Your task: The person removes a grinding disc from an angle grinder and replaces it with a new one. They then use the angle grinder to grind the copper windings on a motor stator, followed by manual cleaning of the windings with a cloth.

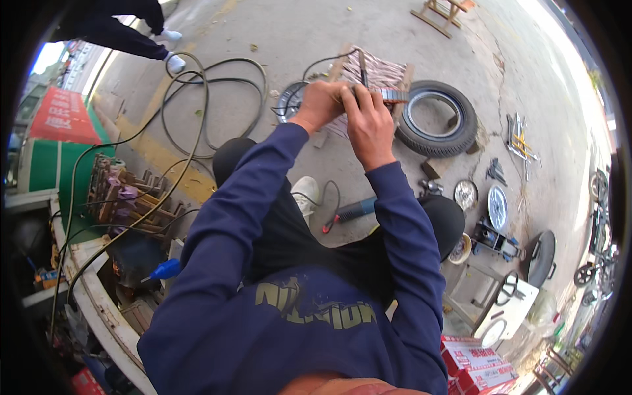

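Note:
In front of my knees, my left hand [321, 104] and my right hand [367, 122] meet with bent, closed fingers. What they pinch is hidden by the fingers. Beside my right fingertips lies a round metal part with a ribbed rim [394, 96], resembling a motor stator. A dark rod [363, 67] sticks up just beyond my fingers, and a thin black cable [320, 62] curves around to the left. Under them is a low stool with a woven seat [387, 70]. A silver wheel-like disc [288, 104] is partly hidden behind my left hand.
A tyre on its rim [438, 118] lies right of the stool. Wrenches [521, 141], a silver disc [498, 206] and a dark cover [540, 258] lie farther right. A blue-black power tool [355, 209] sits between my legs. Hose [204, 99] coils left; another person's legs [141, 33] stand beyond.

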Action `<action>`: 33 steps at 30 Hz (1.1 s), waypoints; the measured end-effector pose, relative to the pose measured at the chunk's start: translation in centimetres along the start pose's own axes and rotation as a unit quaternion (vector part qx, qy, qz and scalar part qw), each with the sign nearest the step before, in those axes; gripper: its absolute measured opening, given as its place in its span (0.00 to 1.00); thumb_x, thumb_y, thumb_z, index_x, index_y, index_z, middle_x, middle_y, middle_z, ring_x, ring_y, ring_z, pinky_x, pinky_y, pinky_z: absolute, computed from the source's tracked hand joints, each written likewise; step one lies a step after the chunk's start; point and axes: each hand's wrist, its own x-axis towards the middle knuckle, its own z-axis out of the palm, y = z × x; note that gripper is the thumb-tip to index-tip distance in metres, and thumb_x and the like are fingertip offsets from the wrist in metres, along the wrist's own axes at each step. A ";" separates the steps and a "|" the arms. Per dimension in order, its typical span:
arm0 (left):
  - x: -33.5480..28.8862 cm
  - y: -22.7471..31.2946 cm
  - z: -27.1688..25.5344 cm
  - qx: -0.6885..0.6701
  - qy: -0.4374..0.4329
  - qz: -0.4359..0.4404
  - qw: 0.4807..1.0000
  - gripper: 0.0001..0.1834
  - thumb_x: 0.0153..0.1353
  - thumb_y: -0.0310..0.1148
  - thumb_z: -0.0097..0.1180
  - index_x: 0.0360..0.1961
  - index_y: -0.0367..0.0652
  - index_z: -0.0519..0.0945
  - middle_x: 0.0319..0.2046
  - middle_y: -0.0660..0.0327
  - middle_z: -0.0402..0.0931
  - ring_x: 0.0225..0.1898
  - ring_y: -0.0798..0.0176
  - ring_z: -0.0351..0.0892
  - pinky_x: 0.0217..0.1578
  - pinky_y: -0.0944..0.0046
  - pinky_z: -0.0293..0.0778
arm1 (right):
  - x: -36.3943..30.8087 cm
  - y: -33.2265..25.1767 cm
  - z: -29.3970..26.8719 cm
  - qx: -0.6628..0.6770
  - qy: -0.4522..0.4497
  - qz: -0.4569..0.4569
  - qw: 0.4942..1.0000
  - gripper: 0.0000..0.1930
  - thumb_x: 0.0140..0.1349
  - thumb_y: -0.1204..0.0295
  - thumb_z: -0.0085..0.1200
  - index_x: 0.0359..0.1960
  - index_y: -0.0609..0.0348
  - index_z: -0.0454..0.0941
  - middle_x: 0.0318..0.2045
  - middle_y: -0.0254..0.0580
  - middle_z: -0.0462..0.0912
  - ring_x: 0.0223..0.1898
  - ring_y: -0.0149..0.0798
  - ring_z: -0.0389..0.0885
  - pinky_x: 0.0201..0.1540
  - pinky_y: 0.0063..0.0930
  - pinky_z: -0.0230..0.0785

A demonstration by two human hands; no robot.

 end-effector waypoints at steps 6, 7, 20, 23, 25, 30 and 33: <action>2.0 1.7 -1.7 0.019 -0.017 0.017 1.000 0.14 0.57 0.44 0.69 0.36 0.46 0.84 0.28 0.52 0.84 0.31 0.45 0.86 0.31 0.53 0.81 | 0.3 2.8 -0.8 0.048 0.116 0.195 0.973 0.12 0.63 0.75 0.60 0.47 0.56 0.84 0.46 0.43 0.83 0.45 0.50 0.81 0.47 0.42 0.78; 2.1 1.5 -1.7 0.006 -0.010 0.024 1.000 0.10 0.56 0.36 0.69 0.36 0.45 0.84 0.28 0.52 0.85 0.31 0.45 0.85 0.31 0.56 0.82 | 0.5 0.5 0.2 0.081 0.071 0.128 0.986 0.14 0.60 0.76 0.60 0.48 0.55 0.84 0.46 0.43 0.83 0.45 0.50 0.80 0.47 0.40 0.78; 2.5 0.8 -2.8 -0.006 -0.023 -0.042 0.999 0.24 0.53 0.55 0.77 0.35 0.44 0.89 0.24 0.56 0.86 0.25 0.54 0.86 0.29 0.59 0.81 | -2.6 9.8 3.1 0.272 0.166 0.456 0.831 0.09 0.65 0.75 0.63 0.45 0.63 0.87 0.41 0.51 0.89 0.39 0.44 0.88 0.45 0.34 0.78; 2.3 0.9 -2.6 -0.016 -0.044 -0.036 0.998 0.22 0.53 0.52 0.78 0.36 0.45 0.90 0.24 0.56 0.86 0.25 0.55 0.86 0.29 0.61 0.80 | -7.6 13.6 8.0 0.454 0.165 0.619 0.620 0.11 0.67 0.75 0.62 0.48 0.67 0.87 0.41 0.43 0.89 0.39 0.33 0.86 0.45 0.27 0.79; 1.7 1.3 -3.2 -0.037 -0.036 -0.025 0.998 0.20 0.53 0.50 0.79 0.36 0.46 0.89 0.25 0.56 0.86 0.26 0.54 0.87 0.29 0.61 0.81 | -5.1 11.1 5.2 0.403 0.231 0.553 0.691 0.12 0.69 0.75 0.61 0.50 0.67 0.86 0.41 0.42 0.89 0.40 0.30 0.85 0.44 0.24 0.78; 1.2 1.6 -2.9 0.001 -0.032 0.016 0.999 0.20 0.52 0.44 0.80 0.39 0.43 0.88 0.27 0.56 0.87 0.26 0.60 0.88 0.29 0.63 0.81 | -2.5 6.9 1.4 0.239 0.200 0.290 0.905 0.12 0.66 0.71 0.64 0.50 0.56 0.87 0.46 0.48 0.88 0.46 0.48 0.87 0.52 0.38 0.77; 0.4 1.4 -2.6 0.004 -0.021 0.027 0.999 0.20 0.51 0.44 0.80 0.40 0.44 0.89 0.28 0.57 0.88 0.27 0.61 0.88 0.29 0.64 0.81 | -4.3 10.5 4.5 0.351 0.169 0.499 0.774 0.12 0.69 0.68 0.62 0.50 0.58 0.88 0.43 0.48 0.90 0.44 0.44 0.89 0.52 0.36 0.78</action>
